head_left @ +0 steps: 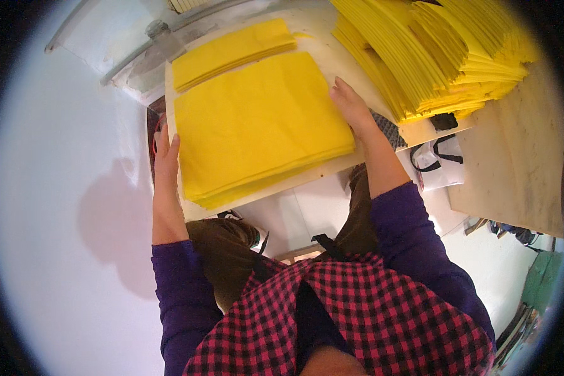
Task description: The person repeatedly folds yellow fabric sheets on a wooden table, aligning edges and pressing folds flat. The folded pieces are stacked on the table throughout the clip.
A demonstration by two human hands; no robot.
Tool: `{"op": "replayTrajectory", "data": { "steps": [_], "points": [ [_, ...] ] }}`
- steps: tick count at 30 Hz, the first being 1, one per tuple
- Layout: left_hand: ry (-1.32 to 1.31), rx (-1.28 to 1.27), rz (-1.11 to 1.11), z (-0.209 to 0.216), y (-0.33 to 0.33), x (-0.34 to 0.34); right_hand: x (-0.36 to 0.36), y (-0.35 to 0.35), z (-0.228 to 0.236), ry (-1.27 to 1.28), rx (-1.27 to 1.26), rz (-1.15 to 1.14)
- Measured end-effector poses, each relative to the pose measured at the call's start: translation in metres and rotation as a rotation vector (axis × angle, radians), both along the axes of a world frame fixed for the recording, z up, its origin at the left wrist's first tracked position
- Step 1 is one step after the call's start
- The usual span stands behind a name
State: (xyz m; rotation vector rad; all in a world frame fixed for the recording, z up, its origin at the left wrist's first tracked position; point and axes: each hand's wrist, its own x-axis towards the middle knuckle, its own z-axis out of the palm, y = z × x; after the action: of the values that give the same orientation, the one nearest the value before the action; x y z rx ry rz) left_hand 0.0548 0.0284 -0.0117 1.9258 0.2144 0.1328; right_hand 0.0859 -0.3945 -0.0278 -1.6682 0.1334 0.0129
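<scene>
A stack of yellow fabric sheets (pixel 263 119) lies flat on a pale wooden table (pixel 276 188) in front of me. My left hand (pixel 165 153) stands upright along the stack's left side, fingers stretched out, at the table's edge. Against the right side of the stack rests my right hand (pixel 351 106), its fingers extended and pointing away from me. Neither hand grips anything that I can see. Just beyond the stack lies a narrower pile of folded yellow fabric (pixel 235 53).
A tall, fanned heap of yellow fabric pieces (pixel 420 56) covers the table's far right. Behind the table stands a clear glass jar (pixel 163 37). A white bag with black handles (pixel 438 163) sits below at right, beside a wooden board (pixel 514 150). A white wall (pixel 62 188) is close on the left.
</scene>
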Motion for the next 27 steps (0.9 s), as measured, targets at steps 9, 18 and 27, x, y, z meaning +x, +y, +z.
{"op": "replayTrajectory", "data": {
  "steps": [9, 18, 27],
  "points": [
    [0.015, -0.286, -0.138, -0.037, 0.003, -0.014, 0.006, 0.002, -0.007, -0.003, -0.168, 0.084],
    [-0.006, -0.435, -0.077, -0.027, -0.004, -0.024, -0.007, 0.003, 0.006, 0.083, 0.225, 0.018],
    [-0.006, -0.61, -0.097, -0.024, -0.011, -0.022, -0.012, 0.013, 0.01, 0.047, 0.07, 0.094]
  ]
}}
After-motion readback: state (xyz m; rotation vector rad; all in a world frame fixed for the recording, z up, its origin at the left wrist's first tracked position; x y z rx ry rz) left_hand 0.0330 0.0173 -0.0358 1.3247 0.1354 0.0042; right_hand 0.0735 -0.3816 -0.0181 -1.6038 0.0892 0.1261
